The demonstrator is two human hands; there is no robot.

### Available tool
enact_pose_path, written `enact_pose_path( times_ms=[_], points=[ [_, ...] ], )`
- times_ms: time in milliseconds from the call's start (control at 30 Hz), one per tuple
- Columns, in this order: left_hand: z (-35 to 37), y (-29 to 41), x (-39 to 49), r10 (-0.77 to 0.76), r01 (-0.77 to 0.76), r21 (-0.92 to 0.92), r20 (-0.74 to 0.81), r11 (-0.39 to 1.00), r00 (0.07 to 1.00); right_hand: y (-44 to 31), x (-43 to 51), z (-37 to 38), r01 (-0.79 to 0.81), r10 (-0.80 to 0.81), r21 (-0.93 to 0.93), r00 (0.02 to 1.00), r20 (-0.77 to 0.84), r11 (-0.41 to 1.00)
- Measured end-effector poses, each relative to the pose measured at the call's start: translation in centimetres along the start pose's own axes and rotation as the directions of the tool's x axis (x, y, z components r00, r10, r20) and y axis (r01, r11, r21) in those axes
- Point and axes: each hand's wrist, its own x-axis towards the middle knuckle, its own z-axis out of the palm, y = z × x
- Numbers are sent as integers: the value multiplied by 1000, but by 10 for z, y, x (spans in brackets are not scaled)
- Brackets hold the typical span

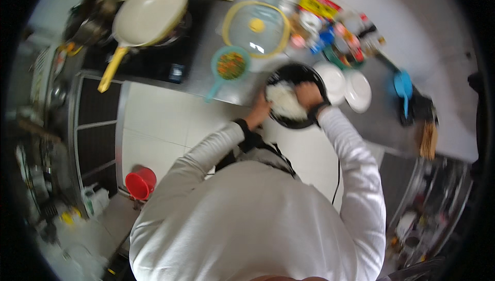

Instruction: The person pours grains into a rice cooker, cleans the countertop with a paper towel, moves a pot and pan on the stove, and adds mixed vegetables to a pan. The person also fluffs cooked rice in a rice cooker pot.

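A round black pot (296, 70) with white, rice-like food (284, 101) inside is at the front edge of the metal counter, its near side jutting past that edge. On the pot's left side, my left hand (261, 110) grips the rim. My right hand (308, 94) reaches in over the right side, at the white food. Its fingers are blurred and bent down, so I cannot tell whether they hold something. Just right of the pot are two white plates (357, 91). To its left lies a teal handled strainer (231, 65) filled with diced mixed vegetables.
A cream frying pan (151, 14) with a yellow handle sits over the black cooktop (193, 41). Behind the strainer is a yellow-rimmed glass lid (257, 25). Packets and bottles (328, 29) crowd the back. A blue ladle (403, 83) lies at right; a red bucket (141, 183) stands low left.
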Motion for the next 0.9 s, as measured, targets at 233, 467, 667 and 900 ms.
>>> enact_pose_path(
  times_ms=[233, 467, 667, 900],
  points=[
    [-30, 28, -30, 118, -114, -51, 78, 992, 990, 2, -60, 10, -200, 180, 173, 975, 128, 964],
    [-96, 84, -97, -9, 4, -44, -102, 999, 995, -35, -96, -56, 48, 282, 610, 856, -433, 791],
    [-95, 144, -102, -22, -14, -490, -68, 871, 997, -132, -54, -115, 382, 119, 637, 792, -599, 669],
    [-87, 193, -98, -31, 374, -899, 377, 229, 926, -105, 4, -121, 525, -117, 321, 639, -760, 788]
  ],
)
